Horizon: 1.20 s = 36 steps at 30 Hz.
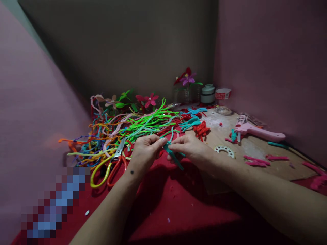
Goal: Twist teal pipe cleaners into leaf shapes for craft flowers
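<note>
Between both hands is a teal pipe cleaner piece, its free end hanging down toward the red cloth. My left hand pinches it between thumb and forefinger. From the other side, the fingers of my right hand are closed on the same piece, near its middle. A pair of scissors with one yellow and one orange handle lies just left of my left hand. Behind the hands spreads a heap of bright green pipe cleaners. Teal pieces and red pieces lie past my right hand.
A pink glue gun rests on a cardboard sheet at right, with pink pipe cleaner pieces and a white ring. Pipe cleaner flowers and a lidded jar stand at the back. Multicoloured pipe cleaners sprawl left.
</note>
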Available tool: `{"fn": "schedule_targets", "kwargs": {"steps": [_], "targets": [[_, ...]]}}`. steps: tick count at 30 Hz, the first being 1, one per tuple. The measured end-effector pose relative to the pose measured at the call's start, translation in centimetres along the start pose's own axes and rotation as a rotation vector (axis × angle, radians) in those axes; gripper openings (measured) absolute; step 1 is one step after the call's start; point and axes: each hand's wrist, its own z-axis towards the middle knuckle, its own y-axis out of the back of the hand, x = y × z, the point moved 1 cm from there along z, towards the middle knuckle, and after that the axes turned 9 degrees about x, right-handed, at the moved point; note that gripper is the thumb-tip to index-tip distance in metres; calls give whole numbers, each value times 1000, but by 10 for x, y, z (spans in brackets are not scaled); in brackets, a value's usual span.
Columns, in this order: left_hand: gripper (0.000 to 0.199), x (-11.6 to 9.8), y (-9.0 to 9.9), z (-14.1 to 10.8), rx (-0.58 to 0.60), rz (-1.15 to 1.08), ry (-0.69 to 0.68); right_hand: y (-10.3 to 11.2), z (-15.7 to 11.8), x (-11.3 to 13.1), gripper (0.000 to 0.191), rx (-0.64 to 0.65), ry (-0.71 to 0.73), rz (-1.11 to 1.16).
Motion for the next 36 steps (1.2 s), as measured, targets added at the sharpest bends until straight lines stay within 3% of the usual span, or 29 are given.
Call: {"fn": "schedule_targets", "kwargs": {"steps": [5, 11, 17, 23, 29, 33, 36], "targets": [[32, 1, -1, 0, 15, -48, 9, 2, 1, -3, 12, -24, -4, -20], [29, 4, -5, 1, 2, -82, 20, 1, -1, -4, 16, -142, 41, -293], [30, 0, -1, -1, 123, -128, 7, 2, -3, 2, 15, 20, 4, 65], [28, 4, -1, 0, 196, -255, -33, 4, 0, 1, 13, 17, 52, 69], [24, 9, 1, 4, 238, -484, 33, 7, 0, 2, 9, -94, 106, 316], [22, 10, -3, 3, 270, -391, -23, 10, 2, 2, 14, -146, 119, 458], [19, 11, -7, 3, 183, -137, -227, 12, 4, 2, 17, -203, 110, 541]]}}
